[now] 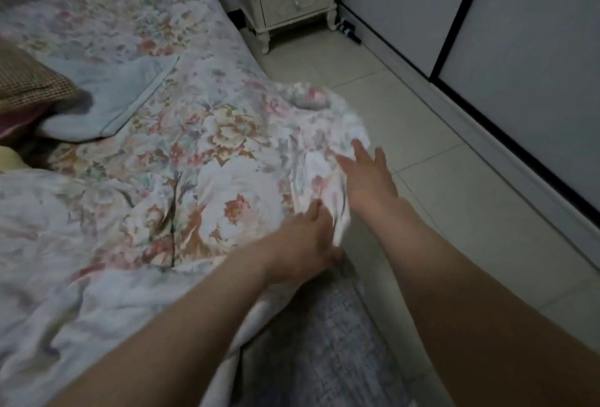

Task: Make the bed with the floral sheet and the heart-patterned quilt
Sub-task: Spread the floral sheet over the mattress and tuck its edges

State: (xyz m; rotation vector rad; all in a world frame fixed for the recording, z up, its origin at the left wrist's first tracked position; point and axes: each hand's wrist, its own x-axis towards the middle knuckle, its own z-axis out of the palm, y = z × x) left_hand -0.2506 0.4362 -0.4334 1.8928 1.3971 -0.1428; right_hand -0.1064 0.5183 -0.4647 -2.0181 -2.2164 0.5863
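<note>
Both hands are at the side edge of the bed (234,37), next to the tiled floor (454,186). The floral sheet (211,153) covers the bed and is gathered into a loose bunch overhanging that edge. The left hand (305,239) has its fingers curled into the bunched fabric, gripping it. The right hand (367,176) lies with straight fingers on the gathered folds, holding nothing. A pale blue pillow (113,98) rests on the sheet toward the far side, beside a checked cushion (29,82). A rug (324,341) lies along the bed's edge, and a nightstand (292,1) stands at its head corner.
</note>
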